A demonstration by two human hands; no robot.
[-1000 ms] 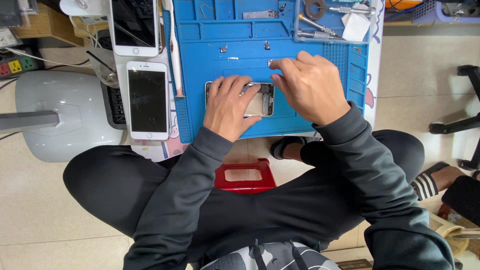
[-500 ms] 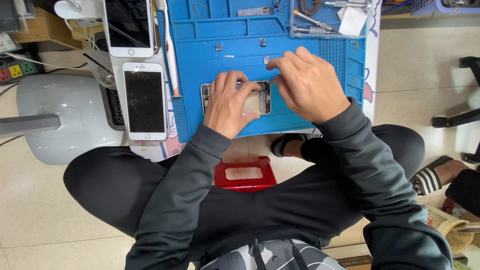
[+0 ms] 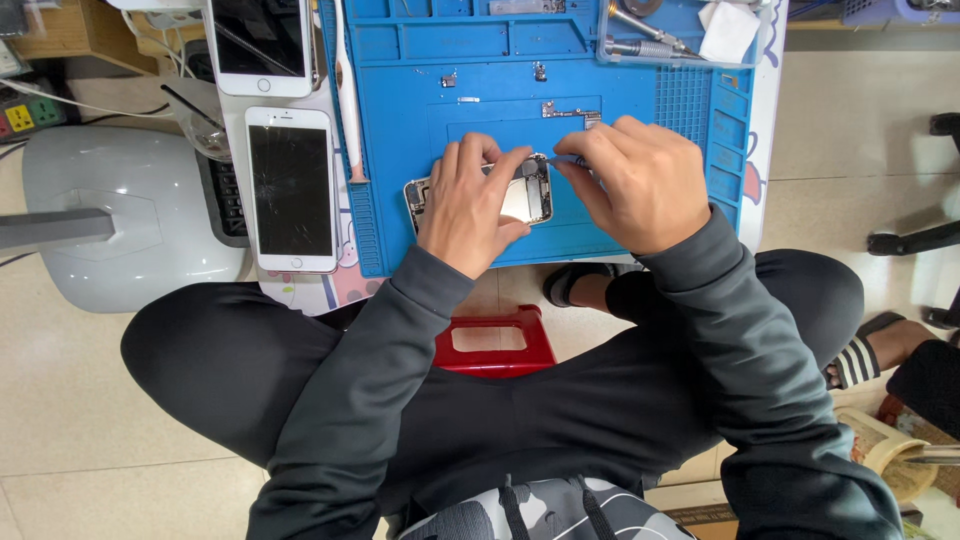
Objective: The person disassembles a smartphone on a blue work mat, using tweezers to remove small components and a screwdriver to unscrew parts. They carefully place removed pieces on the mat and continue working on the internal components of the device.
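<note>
An opened phone body (image 3: 527,192) lies flat on the blue work mat (image 3: 620,110). My left hand (image 3: 466,205) rests over its left half, fingers pressing it down. My right hand (image 3: 640,182) is at the phone's right end, its fingers pinched on a thin tool (image 3: 566,160) whose tip touches the phone's upper right corner. Most of the phone is hidden under both hands.
Two white phones (image 3: 291,188) (image 3: 261,45) lie left of the mat, the nearer one with a cracked screen. Small parts (image 3: 570,111) and screwdrivers (image 3: 640,45) sit at the mat's far side. A grey lamp base (image 3: 110,215) stands at left. A red stool (image 3: 495,340) is under me.
The view has shifted slightly. My right hand has drawn in toward the phone's upper right corner with the tool; my left hand still holds the phone.
</note>
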